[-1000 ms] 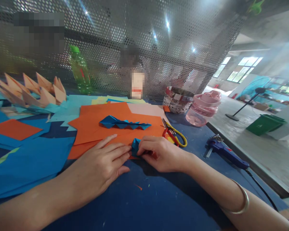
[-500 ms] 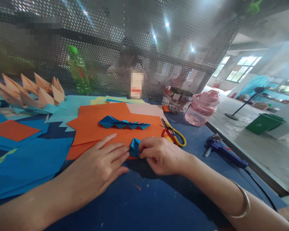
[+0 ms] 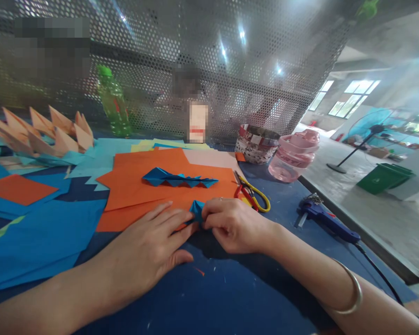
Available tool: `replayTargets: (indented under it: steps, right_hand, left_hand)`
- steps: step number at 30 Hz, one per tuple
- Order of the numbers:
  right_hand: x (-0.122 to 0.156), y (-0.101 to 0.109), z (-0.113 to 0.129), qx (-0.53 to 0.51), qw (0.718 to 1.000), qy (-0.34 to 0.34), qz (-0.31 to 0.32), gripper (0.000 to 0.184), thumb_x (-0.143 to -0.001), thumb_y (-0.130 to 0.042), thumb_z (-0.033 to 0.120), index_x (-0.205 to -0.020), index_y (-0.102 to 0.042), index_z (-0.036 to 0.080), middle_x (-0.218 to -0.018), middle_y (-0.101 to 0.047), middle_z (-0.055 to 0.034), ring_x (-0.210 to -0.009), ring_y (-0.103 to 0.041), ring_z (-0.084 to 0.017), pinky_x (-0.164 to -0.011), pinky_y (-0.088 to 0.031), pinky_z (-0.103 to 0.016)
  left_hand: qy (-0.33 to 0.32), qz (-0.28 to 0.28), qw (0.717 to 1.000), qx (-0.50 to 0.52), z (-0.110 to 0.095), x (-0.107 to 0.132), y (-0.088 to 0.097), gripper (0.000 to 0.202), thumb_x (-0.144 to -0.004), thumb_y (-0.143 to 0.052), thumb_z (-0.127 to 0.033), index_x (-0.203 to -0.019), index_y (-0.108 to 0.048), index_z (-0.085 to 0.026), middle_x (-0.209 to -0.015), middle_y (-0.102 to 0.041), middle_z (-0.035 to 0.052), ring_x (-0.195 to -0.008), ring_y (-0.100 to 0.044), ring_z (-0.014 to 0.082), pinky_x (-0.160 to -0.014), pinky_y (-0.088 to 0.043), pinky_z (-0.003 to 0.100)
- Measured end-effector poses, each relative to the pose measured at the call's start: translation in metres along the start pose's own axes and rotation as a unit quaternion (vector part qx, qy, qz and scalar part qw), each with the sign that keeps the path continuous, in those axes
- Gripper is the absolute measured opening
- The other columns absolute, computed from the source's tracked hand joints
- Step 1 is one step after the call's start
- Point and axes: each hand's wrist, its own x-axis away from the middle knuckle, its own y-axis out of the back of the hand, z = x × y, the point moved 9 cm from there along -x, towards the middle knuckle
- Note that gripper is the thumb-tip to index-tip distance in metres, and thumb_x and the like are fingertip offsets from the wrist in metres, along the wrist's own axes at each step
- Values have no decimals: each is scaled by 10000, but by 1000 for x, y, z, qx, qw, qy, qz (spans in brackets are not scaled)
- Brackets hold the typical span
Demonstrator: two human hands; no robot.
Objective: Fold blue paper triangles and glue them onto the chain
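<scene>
Head view: left hand [image 3: 143,256] open, fingers extended, tips against small folded blue paper piece [image 3: 196,210]. Right hand [image 3: 235,226] pinches same piece above orange paper sheets [image 3: 143,195]. Pleated blue paper strip [image 3: 176,179] lies on sheets; yellow-and-red scissors [image 3: 251,197] just right; hot glue gun [image 3: 323,221] farther right.

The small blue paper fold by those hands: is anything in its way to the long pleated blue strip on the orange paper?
Nothing visible is. Only bare orange paper lies between the small blue fold, held by the right hand beside the left hand, and the long blue strip.
</scene>
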Motion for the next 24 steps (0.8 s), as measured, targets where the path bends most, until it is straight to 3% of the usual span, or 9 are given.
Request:
replayTargets:
  steps: [3,9,15,20,24]
  right_hand:
    - [0,-1,-1,1,1000,-4,6,252,-699,-480,22,-746,-701,133,-863,-685,-77,-744,-640,-168,-668,-489,-250]
    - [0,0,-2,0,1000,-18,10,251,-703,-468,31,-740,-691,140,-828,-678,-75,-732,-637,-167,-652,-486,-250]
    - [1,0,-3,-10,1000,-11,3,227,-709,-462,21,-732,-647,149,-839,-666,-76,-749,-626,-172,-674,-497,-267]
    - [-1,8,-16,-27,998,-42,-26,432,-697,-408,-76,-978,-639,158,-1082,-618,-94,-986,-597,-182,-842,-504,-310]
    - [-1,4,-21,-34,998,-53,18,484,-695,-429,-98,-1039,-631,176,-1069,-603,-81,-1025,-568,-190,-895,-480,-338]
  left_hand:
    - [17,19,1000,13,2,0,-5,463,-1010,-337,-427,-1096,-696,-148,-1097,-699,116,-1077,-607,294,-987,-446,506]
    - [31,-17,999,-5,1,0,2,488,-1015,-344,-413,-1098,-706,-97,-1171,-698,154,-1160,-584,303,-1039,-400,488]
    - [19,-24,999,-23,-3,-2,10,471,-1009,-373,-386,-1101,-709,-70,-1144,-717,164,-1110,-622,311,-1008,-426,485]
    - [8,-26,999,-31,-5,-2,13,457,-1006,-389,-367,-1073,-720,-60,-1131,-718,180,-1109,-621,337,-991,-429,504]
    - [14,-23,999,-18,-3,-1,12,433,-1001,-406,-364,-1073,-717,-72,-1107,-721,171,-1090,-624,326,-993,-430,502]
